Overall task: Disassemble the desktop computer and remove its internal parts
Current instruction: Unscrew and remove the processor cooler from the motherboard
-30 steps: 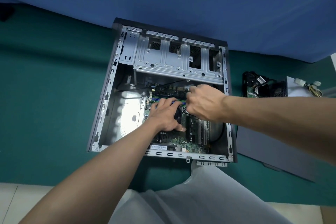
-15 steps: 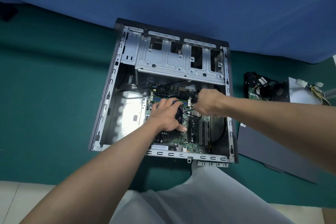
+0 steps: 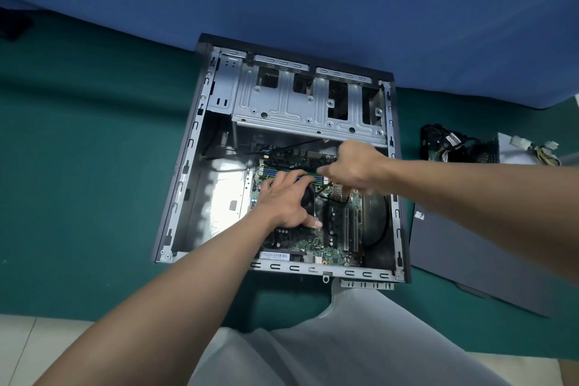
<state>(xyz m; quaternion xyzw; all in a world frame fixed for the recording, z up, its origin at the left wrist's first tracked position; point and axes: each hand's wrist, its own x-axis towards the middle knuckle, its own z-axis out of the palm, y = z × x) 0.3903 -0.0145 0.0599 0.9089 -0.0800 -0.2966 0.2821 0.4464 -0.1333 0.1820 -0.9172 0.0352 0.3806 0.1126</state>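
While the left hand (image 3: 286, 201) lies flat on the round black cooler fan (image 3: 308, 201) with its fingers spread, the right hand (image 3: 354, 166) hangs just beside them, over the end of the thin green memory sticks (image 3: 272, 170). Its fingers are curled and blurred, so whether they pinch anything cannot be told. Under both sets of fingers sits the green motherboard (image 3: 313, 244), studded with small capacitors and long white slots. It sits inside the open desktop case (image 3: 185, 172), a grey sheet-metal box lying on its side on green cloth (image 3: 94, 182). Beyond the fingers spans a stamped, perforated steel drive cage (image 3: 282, 110). Well right of the right fingers lie a flat dark side panel (image 3: 470, 260) and a tangle of removed parts (image 3: 445, 144).
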